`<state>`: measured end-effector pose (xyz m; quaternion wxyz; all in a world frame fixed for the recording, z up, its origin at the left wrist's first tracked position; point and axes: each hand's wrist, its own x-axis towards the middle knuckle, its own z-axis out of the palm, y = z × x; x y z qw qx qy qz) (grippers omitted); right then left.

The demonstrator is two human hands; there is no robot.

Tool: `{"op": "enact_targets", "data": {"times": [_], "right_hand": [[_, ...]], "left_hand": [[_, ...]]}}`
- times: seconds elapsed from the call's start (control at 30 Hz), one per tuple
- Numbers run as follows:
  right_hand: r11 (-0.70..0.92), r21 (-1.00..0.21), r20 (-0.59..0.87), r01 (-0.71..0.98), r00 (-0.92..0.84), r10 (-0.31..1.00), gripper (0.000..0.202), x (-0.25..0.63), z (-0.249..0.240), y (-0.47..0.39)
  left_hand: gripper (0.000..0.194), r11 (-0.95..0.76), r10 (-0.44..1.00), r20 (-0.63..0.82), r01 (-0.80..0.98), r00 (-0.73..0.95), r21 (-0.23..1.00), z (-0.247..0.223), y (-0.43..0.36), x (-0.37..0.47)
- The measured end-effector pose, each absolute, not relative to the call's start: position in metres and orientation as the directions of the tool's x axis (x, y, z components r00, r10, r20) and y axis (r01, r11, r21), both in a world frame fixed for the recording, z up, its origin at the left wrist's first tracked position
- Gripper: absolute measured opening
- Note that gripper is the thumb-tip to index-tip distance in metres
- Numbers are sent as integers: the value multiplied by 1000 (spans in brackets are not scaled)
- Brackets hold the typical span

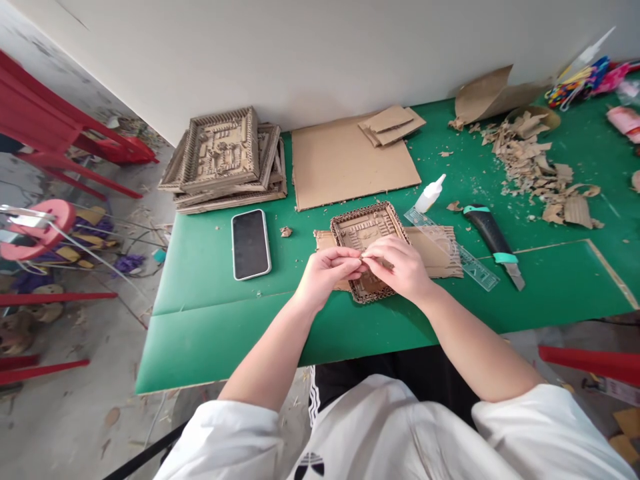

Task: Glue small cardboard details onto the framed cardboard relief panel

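My left hand (333, 272) and my right hand (397, 265) meet fingertip to fingertip, both closed in a pinch. Between them is a tiny tan bit that looks like cardboard, mostly hidden by the fingers. Just beneath lies a cardboard model tray (370, 230) with a corrugated rim and small raised strips inside; my hands cover part of it. Under that tray, a flat cardboard strip (435, 252) sticks out on both sides. A clear plastic ruler (463, 260) rests across the strip's right part, and a white glue bottle (429, 195) lies at its upper end.
To the right is a black-and-teal utility knife (490, 233), blade out. A phone (251, 245) lies left, before stacked cardboard models (220, 150). A cardboard sheet (350, 167) bears smaller pieces (393, 123). Torn scraps (535, 157) cover the far right of the green table (200, 340).
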<state>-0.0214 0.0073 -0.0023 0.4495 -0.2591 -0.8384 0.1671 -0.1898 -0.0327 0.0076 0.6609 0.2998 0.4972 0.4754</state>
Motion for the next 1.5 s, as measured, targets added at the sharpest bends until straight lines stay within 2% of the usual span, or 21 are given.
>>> {"op": "enact_targets", "data": {"times": [0.1, 0.23, 0.3, 0.4, 0.57, 0.87, 1.1, 1.33, 1.4, 1.5], "right_hand": [[716, -653, 562, 246, -477, 676, 6, -21, 1, 7], [454, -867, 303, 206, -505, 808, 10, -19, 7, 5], [315, -929, 179, 193, -510, 841, 10, -18, 10, 4], [209, -965, 104, 161, -494, 863, 10, -18, 11, 4], [204, -970, 120, 130, -477, 871, 9, -18, 8, 5], [243, -951, 119, 190, -499, 858, 12, -17, 7, 6], [437, -875, 261, 209, -555, 790, 7, -20, 5, 4], [733, -647, 557, 209, -526, 642, 5, -22, -3, 6], [737, -648, 566, 193, -526, 635, 15, -22, -3, 6], [656, -743, 513, 128, -521, 682, 26, -19, 0, 6]], "left_hand": [[32, 363, 930, -363, -315, 60, 877, 9, -33, -192], [27, 338, 941, -327, -303, 86, 891, 8, -33, -193], [24, 313, 950, -302, -296, 83, 902, 8, -33, -193], [22, 276, 961, -267, -282, 72, 919, 8, -33, -192], [20, 256, 967, -248, -285, 67, 924, 7, -34, -194], [25, 222, 973, -233, -306, 1, 926, 6, -32, -195], [28, 166, 974, -209, -346, -90, 923, 5, -32, -190], [47, 80, 980, -136, -338, -145, 938, 4, -34, -187], [52, 49, 984, -100, -313, -146, 949, 4, -35, -187], [64, 26, 993, -58, -279, -107, 960, 3, -35, -187]]}}
